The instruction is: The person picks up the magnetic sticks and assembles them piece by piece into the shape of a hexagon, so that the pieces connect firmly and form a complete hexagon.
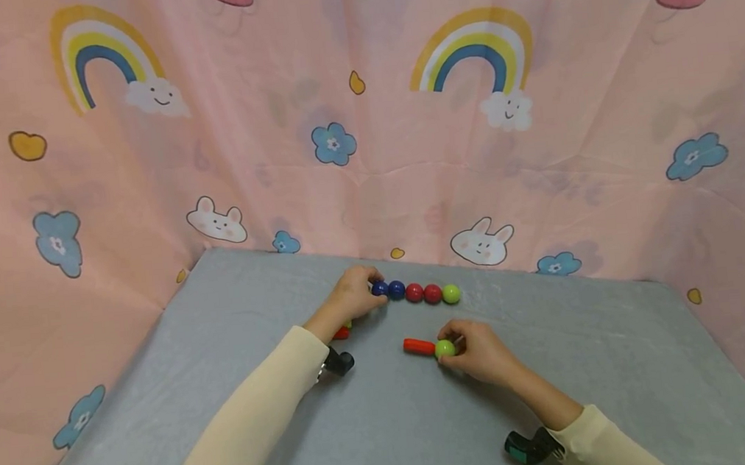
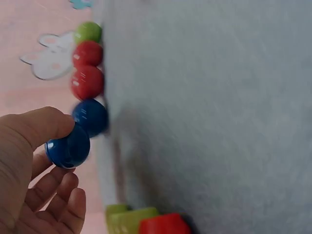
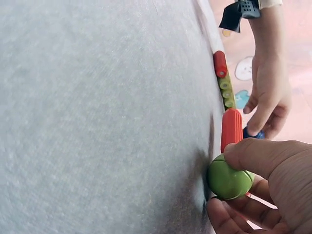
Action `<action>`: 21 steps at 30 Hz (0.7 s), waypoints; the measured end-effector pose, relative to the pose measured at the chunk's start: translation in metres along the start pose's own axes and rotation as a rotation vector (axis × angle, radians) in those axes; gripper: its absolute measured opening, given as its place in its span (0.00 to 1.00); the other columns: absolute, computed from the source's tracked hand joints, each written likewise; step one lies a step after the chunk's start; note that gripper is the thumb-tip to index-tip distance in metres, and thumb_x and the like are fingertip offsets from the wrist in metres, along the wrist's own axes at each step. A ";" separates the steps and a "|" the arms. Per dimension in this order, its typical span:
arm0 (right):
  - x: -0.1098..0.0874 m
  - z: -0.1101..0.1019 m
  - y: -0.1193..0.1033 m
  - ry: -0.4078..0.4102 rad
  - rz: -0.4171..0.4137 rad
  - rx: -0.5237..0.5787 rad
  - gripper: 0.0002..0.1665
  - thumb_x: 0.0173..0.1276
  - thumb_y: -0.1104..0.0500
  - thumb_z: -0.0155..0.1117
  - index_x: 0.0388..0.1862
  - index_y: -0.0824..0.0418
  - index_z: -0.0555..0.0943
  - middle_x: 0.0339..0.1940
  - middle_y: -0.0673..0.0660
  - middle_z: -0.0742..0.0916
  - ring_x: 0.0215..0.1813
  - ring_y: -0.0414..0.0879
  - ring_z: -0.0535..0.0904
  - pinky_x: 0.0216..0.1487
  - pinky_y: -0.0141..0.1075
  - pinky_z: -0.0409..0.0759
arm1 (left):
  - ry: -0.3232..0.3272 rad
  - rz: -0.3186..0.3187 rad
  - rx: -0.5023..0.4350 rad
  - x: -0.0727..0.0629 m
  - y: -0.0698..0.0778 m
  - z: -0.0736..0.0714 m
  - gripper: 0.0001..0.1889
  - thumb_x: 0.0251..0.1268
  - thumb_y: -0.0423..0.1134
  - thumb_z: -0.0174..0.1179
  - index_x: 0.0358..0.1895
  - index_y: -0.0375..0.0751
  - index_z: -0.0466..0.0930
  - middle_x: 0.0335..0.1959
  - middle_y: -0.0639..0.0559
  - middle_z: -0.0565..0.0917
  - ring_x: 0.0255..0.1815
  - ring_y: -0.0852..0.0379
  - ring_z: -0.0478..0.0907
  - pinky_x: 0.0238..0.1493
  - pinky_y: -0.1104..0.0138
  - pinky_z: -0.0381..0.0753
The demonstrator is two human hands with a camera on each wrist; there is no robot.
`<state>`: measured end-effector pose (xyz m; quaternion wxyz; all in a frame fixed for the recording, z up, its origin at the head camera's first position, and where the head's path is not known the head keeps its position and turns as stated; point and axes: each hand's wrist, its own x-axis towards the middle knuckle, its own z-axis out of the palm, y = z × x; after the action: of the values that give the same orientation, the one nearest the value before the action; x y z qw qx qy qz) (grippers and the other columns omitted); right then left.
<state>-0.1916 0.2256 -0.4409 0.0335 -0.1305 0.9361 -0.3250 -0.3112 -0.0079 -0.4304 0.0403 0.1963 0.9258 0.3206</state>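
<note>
L hand (image 1: 353, 294) pinches blue ball (image 1: 380, 289) @ near end of ball row (image 1: 414, 293) running R, farther out than R hand (image 1: 479, 350) gripping grn ball (image 1: 445, 349).

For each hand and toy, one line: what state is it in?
Left hand, pinching end blue ball
End blue ball, held
Second blue ball, in line, unheld
Red balls, side by side, unheld
Row's green ball, unheld
Right hand, pinching other green ball
Other green ball, held
Red stick, one end at that ball
Red piece, lying beside green pieces
Green pieces, unheld
</note>
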 end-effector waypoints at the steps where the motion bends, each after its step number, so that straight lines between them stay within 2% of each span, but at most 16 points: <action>1: 0.000 0.000 0.000 0.000 0.003 0.002 0.14 0.53 0.62 0.74 0.39 0.58 0.82 0.36 0.51 0.85 0.37 0.42 0.79 0.39 0.33 0.81 | 0.012 0.015 -0.017 -0.003 0.001 -0.001 0.18 0.55 0.39 0.69 0.50 0.40 0.81 0.48 0.46 0.83 0.45 0.53 0.78 0.49 0.62 0.79; 4: -0.001 0.001 0.000 0.005 0.010 0.000 0.14 0.54 0.62 0.74 0.40 0.58 0.82 0.37 0.51 0.85 0.38 0.42 0.79 0.41 0.36 0.82 | 0.050 0.062 -0.063 -0.014 0.005 -0.002 0.17 0.52 0.38 0.70 0.47 0.39 0.82 0.44 0.46 0.84 0.41 0.54 0.79 0.44 0.64 0.79; 7: -0.001 0.001 0.001 0.010 0.013 -0.001 0.14 0.54 0.62 0.74 0.40 0.58 0.82 0.37 0.51 0.85 0.38 0.42 0.80 0.42 0.38 0.82 | 0.060 0.081 -0.097 -0.028 0.008 -0.001 0.16 0.51 0.37 0.70 0.45 0.40 0.82 0.43 0.47 0.84 0.38 0.55 0.80 0.40 0.67 0.79; 14: -0.004 0.001 0.000 0.010 0.007 -0.007 0.13 0.54 0.63 0.73 0.40 0.59 0.82 0.36 0.52 0.85 0.37 0.43 0.80 0.41 0.38 0.82 | -0.004 0.069 -0.174 -0.060 0.010 0.009 0.14 0.52 0.35 0.70 0.43 0.39 0.81 0.42 0.47 0.83 0.36 0.57 0.79 0.37 0.69 0.78; 21: -0.004 0.001 -0.001 0.020 0.027 0.010 0.14 0.55 0.63 0.73 0.40 0.60 0.82 0.37 0.53 0.85 0.38 0.43 0.80 0.42 0.39 0.82 | -0.057 0.049 -0.198 -0.071 0.005 0.019 0.14 0.51 0.37 0.70 0.42 0.41 0.81 0.39 0.50 0.82 0.35 0.60 0.77 0.38 0.69 0.79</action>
<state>-0.1878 0.2254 -0.4410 0.0292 -0.1145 0.9364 -0.3304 -0.2404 -0.0212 -0.4460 0.0780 0.2229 0.8830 0.4058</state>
